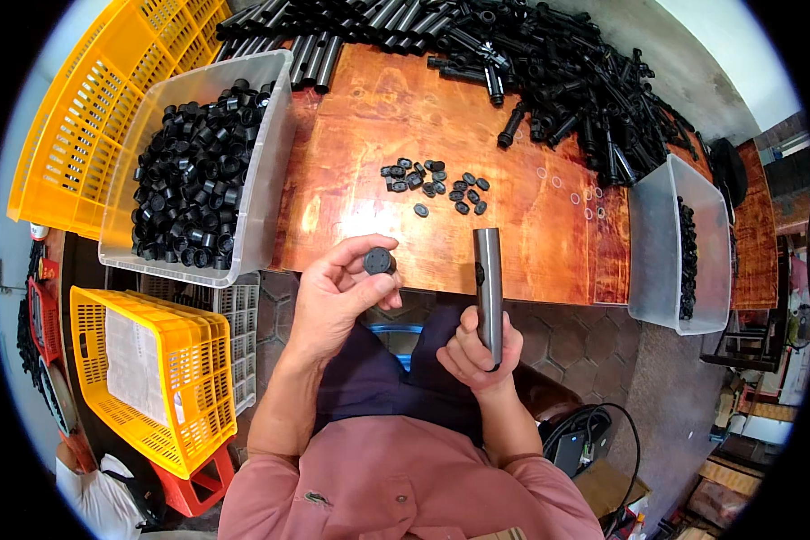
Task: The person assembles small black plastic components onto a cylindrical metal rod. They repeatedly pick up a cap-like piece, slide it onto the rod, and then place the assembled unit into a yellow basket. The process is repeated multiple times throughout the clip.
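Between the thumb and fingers of my left hand (342, 286) is a round black cap (380, 261), its flat end facing up. My right hand (482, 353) is wrapped round the lower part of a dark grey metal tube (488, 283), held nearly upright with a small dark opening or button on its left side. The cap and the tube are apart, both near the table's front edge. Beyond them, a loose group of small black oval pieces (436, 187) lies on the reddish-brown wooden table (360, 117).
At left stands a clear bin (265, 180) of black caps beside yellow crates (81, 135). Dark tubes (319, 58) and a heap of black tubular parts (585, 90) line the table's back. Another clear bin (661, 243) sits at right. Small clear rings (574, 198) lie nearby.
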Tool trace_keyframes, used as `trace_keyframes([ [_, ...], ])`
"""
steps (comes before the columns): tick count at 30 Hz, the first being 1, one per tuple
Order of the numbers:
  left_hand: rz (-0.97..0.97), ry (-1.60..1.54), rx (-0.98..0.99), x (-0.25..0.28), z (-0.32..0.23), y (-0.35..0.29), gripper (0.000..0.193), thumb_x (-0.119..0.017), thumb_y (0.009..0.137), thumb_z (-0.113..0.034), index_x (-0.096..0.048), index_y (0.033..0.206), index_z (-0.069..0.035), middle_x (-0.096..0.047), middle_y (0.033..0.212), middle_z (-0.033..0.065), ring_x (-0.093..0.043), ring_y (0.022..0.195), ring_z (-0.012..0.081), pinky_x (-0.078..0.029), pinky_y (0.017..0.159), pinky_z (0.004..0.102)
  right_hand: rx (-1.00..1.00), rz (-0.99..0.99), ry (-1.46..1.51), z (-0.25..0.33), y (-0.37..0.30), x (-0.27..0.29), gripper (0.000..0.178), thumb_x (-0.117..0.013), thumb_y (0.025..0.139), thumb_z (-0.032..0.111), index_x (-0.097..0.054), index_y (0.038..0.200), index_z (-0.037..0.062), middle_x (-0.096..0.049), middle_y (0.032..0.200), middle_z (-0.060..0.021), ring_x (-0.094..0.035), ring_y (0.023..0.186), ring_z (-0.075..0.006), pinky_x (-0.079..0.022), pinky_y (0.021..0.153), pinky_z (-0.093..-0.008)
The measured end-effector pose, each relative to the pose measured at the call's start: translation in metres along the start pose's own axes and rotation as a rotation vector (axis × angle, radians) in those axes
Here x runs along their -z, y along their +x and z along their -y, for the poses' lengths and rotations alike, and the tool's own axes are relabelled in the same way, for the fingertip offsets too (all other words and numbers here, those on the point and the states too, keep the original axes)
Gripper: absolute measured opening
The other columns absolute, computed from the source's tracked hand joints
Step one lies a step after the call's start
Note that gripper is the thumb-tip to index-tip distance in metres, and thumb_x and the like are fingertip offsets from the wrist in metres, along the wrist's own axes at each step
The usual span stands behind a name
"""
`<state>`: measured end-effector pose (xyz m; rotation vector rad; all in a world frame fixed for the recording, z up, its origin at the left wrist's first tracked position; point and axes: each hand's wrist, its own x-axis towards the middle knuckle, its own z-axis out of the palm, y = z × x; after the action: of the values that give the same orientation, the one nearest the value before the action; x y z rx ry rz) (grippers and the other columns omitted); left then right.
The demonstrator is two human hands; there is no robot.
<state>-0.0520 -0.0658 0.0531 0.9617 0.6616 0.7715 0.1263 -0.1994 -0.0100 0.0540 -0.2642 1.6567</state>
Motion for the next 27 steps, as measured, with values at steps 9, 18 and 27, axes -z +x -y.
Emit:
trace_keyframes([
  [9, 0.011, 0.079, 0.038, 0.005, 0.011, 0.012, 0.039, -0.052, 0.104, -0.028, -0.058, 0.130, 0.000, -0.068, 0.099, 0.0094, -0.065, 0.085, 0.0117, -0.050, 0.075, 0.0250, 0.017, 0.032, -0.010, -0.001, 0.003, -0.003, 0.050, -0.041, 0.103, 0.043, -0.055, 0.120, -0.0015, -0.051, 0.059, -0.0006, -0.046, 0.048, -0.0129, -0.036, 0.053, -0.0293],
  [18, 0.069, -0.149, 0.115, -0.004, 0.009, 0.016, 0.044, -0.050, 0.104, -0.034, -0.053, 0.131, 0.000, -0.067, 0.118, 0.0194, -0.067, 0.107, 0.0221, -0.052, 0.088, 0.0310, 0.054, -0.468, -1.383, -0.007, -0.002, -0.011, 0.032, -0.075, 0.080, 0.011, -0.055, 0.103, 0.0016, -0.062, 0.087, -0.0090, -0.061, 0.071, -0.0159, -0.049, 0.069, -0.0271],
  [27, 0.143, -0.132, 0.022, -0.009, 0.009, 0.008, 0.041, -0.048, 0.105, -0.031, -0.053, 0.132, -0.001, -0.065, 0.125, 0.0190, -0.062, 0.116, 0.0226, -0.050, 0.098, 0.0349, 0.286, -0.334, -1.819, -0.004, 0.003, -0.022, 0.035, -0.077, 0.079, 0.010, -0.058, 0.107, 0.0011, -0.066, 0.085, -0.0134, -0.065, 0.072, -0.0215, -0.051, 0.065, -0.0307],
])
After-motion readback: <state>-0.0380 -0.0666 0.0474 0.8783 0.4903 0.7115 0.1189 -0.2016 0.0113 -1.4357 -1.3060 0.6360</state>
